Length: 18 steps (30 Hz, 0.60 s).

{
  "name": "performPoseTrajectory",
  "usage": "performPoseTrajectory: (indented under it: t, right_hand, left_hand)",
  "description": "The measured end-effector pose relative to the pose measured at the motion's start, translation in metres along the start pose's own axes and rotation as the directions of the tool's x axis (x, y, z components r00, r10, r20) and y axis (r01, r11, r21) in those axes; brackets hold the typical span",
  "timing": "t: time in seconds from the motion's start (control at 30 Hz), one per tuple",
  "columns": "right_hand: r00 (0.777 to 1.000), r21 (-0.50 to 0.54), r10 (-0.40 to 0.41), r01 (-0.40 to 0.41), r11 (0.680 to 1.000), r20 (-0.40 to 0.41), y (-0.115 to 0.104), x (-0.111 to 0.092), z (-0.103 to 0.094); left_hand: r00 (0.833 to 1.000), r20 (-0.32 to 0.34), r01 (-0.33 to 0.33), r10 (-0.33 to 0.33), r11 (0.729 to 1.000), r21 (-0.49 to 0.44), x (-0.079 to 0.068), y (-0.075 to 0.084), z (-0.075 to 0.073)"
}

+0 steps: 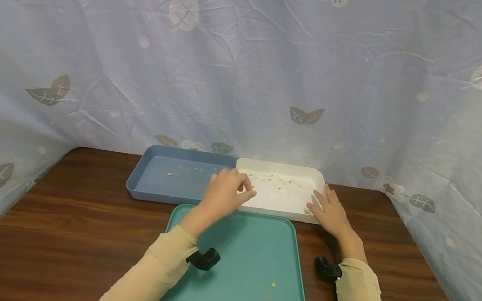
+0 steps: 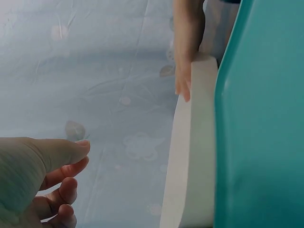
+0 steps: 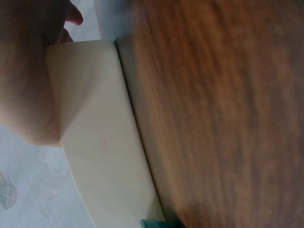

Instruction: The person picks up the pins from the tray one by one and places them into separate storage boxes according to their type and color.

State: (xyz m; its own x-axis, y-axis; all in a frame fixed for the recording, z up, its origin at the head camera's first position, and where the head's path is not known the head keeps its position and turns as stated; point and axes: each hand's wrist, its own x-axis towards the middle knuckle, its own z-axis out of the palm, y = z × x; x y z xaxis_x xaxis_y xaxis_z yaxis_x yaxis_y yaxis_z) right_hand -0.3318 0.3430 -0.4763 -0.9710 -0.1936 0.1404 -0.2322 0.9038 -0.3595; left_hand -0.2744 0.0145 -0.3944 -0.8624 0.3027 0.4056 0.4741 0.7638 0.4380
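My left hand hovers above where the blue tray and white tray meet. Its thumb and index fingertips are close together in the left wrist view; no object shows between them, but a tiny one could be hidden. My right hand lies at the white tray's right end, fingers extended over the rim. Several gold safety pins are scattered in the white tray. Silver safety pins lie in the blue tray. One gold safety pin rests on the green tray in front.
A dark wooden table carries the three trays. The blue and white trays stand side by side at its back edge, with the green one before them. Behind hangs a pale blue patterned curtain.
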Motion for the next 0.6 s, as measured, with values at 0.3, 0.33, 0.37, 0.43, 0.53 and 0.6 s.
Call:
performPoseTrajectory:
  t: [0.3,0.33,0.37,0.43,0.53,0.6]
  right_hand:
    - [1.000,0.009,-0.008,0.008,1.000,0.004,-0.002,0.002,0.001]
    - [1.000,0.010,-0.008,0.007,1.000,0.006,-0.002,0.002,0.001]
    - [1.000,0.010,-0.006,0.006,1.000,0.008,-0.001,0.002,0.001]
    - [1.000,0.007,-0.007,0.007,1.000,0.006,0.000,0.002,0.001]
    - [1.000,0.005,-0.002,0.002,1.000,0.008,0.001,0.002,0.002]
    - [1.000,0.011,0.000,0.000,1.000,0.010,0.002,0.001,0.002]
  left_hand:
    - [0.998,0.033,-0.064,0.062,0.997,0.033,-0.019,0.011,0.007]
    - [0.997,0.043,-0.071,0.069,0.997,0.034,-0.020,0.012,0.008]
    - [0.996,0.054,-0.080,0.078,0.996,0.036,-0.021,0.014,0.010]
    - [0.991,0.081,-0.107,0.103,0.994,0.037,-0.022,0.016,0.015]
    - [0.978,0.144,-0.158,0.149,0.986,0.051,-0.026,0.020,0.021]
    - [0.966,0.189,-0.195,0.178,0.978,0.072,-0.029,0.022,0.026]
